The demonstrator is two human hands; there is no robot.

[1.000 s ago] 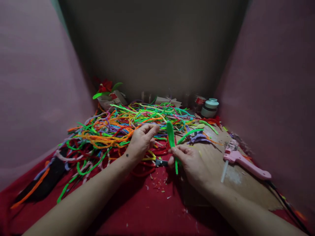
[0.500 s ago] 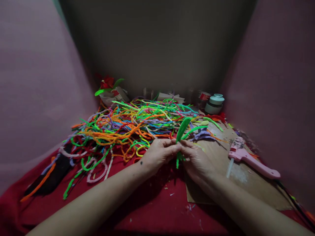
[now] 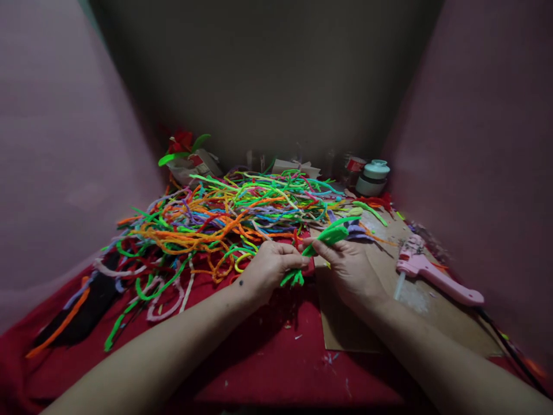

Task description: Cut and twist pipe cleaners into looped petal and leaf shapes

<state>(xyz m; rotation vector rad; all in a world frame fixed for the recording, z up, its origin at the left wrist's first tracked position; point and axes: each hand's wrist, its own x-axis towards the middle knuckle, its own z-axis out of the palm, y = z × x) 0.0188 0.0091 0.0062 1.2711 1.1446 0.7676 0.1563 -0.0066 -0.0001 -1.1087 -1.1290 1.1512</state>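
Bright green pipe cleaners (image 3: 332, 234), bundled into leaf-like loops, are held between my two hands above the table. My right hand (image 3: 352, 268) pinches the bundle near its middle, with the looped ends pointing up and right. At the lower end, my left hand (image 3: 274, 268) has its fingers closed against the bundle, and short green tips stick out below them. Its fingertips partly hide the stems. Just beyond my hands spreads a tangled heap of pipe cleaners (image 3: 207, 230) in orange, green, purple, red and other colours.
A pink glue gun (image 3: 432, 275) with a clear glue stick lies on a cardboard sheet (image 3: 358, 334) at right. Behind stand a jar with a pale blue lid (image 3: 375, 170) and a red flower with green leaves (image 3: 181, 142). Red cloth (image 3: 259, 369) covers the table.
The green bundle has tilted from nearly upright to slanting right. My right hand has turned with it, and my hands are slightly farther apart. The whole view has shifted a little.
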